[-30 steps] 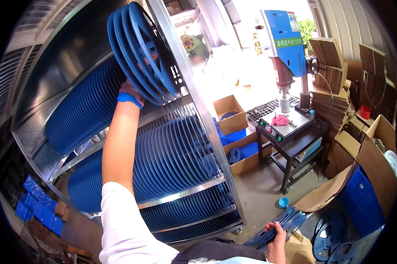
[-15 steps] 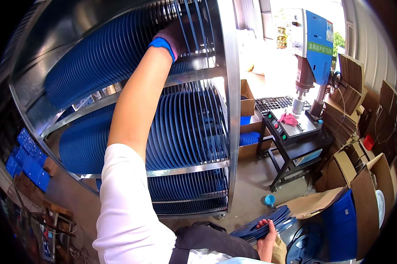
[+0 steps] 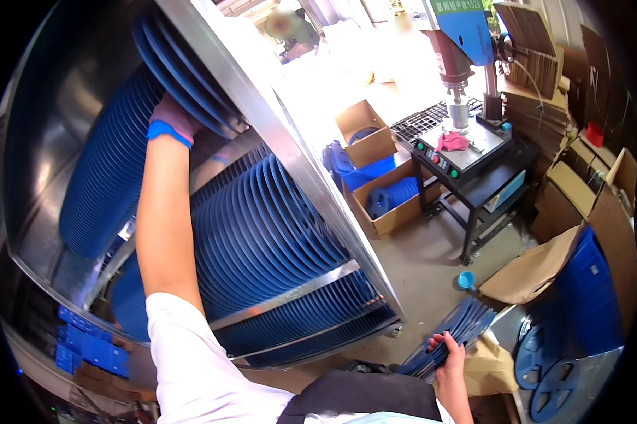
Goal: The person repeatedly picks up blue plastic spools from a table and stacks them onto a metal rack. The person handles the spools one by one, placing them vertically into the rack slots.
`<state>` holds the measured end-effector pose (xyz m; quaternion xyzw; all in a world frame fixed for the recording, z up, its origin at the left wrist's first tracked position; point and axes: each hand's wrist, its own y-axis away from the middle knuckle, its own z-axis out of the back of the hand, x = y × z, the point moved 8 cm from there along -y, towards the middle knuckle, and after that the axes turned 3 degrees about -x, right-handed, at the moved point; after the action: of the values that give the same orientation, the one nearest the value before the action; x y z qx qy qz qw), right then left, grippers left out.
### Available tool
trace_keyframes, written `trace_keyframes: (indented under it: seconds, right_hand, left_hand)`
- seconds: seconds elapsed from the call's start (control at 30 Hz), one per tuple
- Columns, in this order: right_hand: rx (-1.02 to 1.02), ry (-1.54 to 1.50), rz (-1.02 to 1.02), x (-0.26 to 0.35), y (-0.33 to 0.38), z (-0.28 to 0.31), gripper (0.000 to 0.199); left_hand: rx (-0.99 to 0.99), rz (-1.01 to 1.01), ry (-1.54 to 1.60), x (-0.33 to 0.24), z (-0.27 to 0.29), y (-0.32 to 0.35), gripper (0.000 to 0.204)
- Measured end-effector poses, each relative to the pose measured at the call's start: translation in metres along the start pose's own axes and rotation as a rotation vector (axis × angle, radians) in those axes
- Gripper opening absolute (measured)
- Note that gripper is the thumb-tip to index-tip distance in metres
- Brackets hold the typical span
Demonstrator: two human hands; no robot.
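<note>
My left hand [image 3: 173, 120], in a pinkish glove with a blue cuff, reaches into the upper level of a metal rack [image 3: 262, 120]. A long row of blue discs [image 3: 110, 169] stands on its left side, and a few tilted blue discs [image 3: 184, 71] lean over it on the right. Its fingers are hidden among them. Low at the right, my bare right hand [image 3: 451, 360] is closed around the edge of a fanned stack of blue reel discs [image 3: 467, 324]. More blue discs [image 3: 255, 233] stand upright on the level below.
A blue-headed press [image 3: 459, 42] stands over a black worktable [image 3: 488, 169] with a pink cloth [image 3: 451, 141]. Cardboard boxes [image 3: 385, 226] hold blue parts. A blue cup [image 3: 467, 280] is on the floor. Spoked blue reel discs [image 3: 555, 389] lie beside a blue crate [image 3: 580, 297] at lower right.
My view has turned, so the rack appears tilted and further left. My left hand now shows left of a few leaning discs at the rack's end. The right hand keeps its stack.
</note>
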<state>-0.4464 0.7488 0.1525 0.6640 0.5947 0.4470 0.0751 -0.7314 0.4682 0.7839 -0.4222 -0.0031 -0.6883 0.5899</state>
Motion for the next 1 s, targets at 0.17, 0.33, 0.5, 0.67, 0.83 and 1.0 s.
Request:
trace_keyframes:
  seconds: [0.17,0.33,0.5,0.67,0.83,1.0]
  right_hand:
    - [0.007,0.011,-0.045,-0.015,-0.012,-0.002,0.030]
    - [0.041,0.085,-0.016,0.000,-0.011,-0.009,0.029]
    - [0.096,0.159,0.033,0.020,-0.002,-0.011,0.029]
    - [0.036,0.154,0.076,0.031,-0.001,0.000,0.028]
    - [0.019,0.114,0.072,0.033,0.000,0.011,0.028]
    - [0.004,0.087,0.049,0.030,-0.003,0.024,0.028]
  left_hand:
    - [-0.162,-0.135,0.131,-0.006,0.004,-0.002,0.062]
    - [-0.276,-0.149,0.082,-0.015,0.009,0.002,0.051]
    - [-0.577,-0.178,0.220,0.016,0.023,0.030,0.044]
    - [-0.849,-0.264,0.696,0.052,0.048,0.059,0.033]
    - [-0.856,-0.283,0.975,0.056,0.058,0.070,0.029]
    - [-0.565,-0.060,1.557,0.054,0.023,0.034,0.032]
